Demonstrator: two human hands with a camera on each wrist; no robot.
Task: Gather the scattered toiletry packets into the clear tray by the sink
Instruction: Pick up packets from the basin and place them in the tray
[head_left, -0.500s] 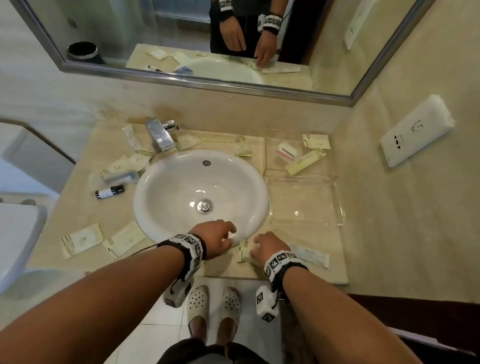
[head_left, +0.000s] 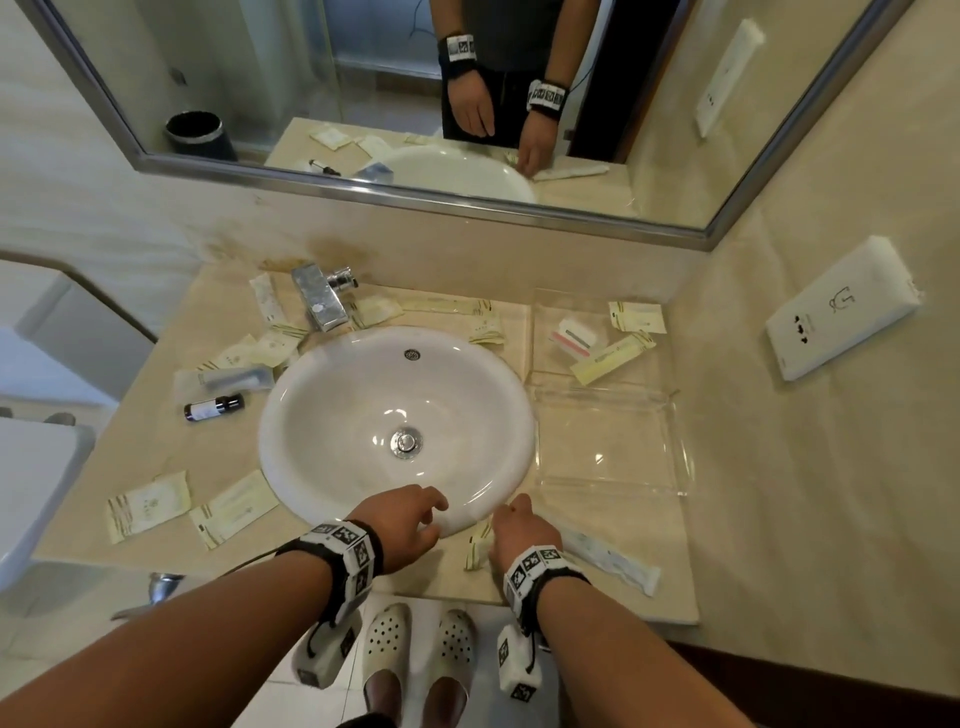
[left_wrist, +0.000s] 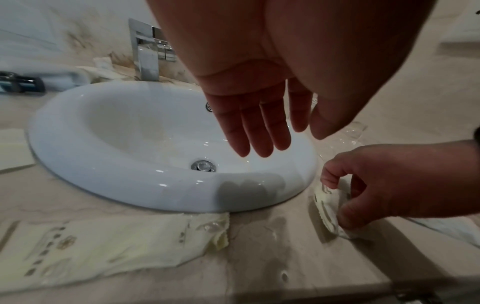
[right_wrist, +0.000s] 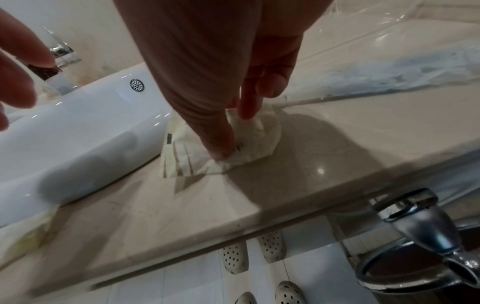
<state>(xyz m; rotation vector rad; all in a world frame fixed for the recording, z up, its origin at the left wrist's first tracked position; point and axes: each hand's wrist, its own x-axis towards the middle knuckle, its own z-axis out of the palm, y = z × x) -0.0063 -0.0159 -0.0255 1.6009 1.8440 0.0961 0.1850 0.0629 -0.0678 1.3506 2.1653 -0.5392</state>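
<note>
Many packets lie loose around the sink (head_left: 332, 410), which fills the middle of the counter (head_left: 597, 587); I count only three or four things inside the tray (head_left: 680, 441) at its three o'clock, all in the far section. Going down in size: a pair of packets (head_left: 182, 512) at eight o'clock, a cluster by the tap (head_left: 319, 301) from ten to one, a long wrapper (head_left: 613, 558) at five.

My right hand (head_left: 522, 530) is at the sink's five o'clock edge, thumb and forefinger pinching a cream packet (right_wrist: 241, 142), which bunches up from the counter; half a second ago that hand lay flatter over it. I judge the grip made and the lift to the tray due.

My left hand (head_left: 405, 525) has drawn slightly clear of the rim at six o'clock, fingers (left_wrist: 262, 127) straight and close together, holding nothing.
</note>
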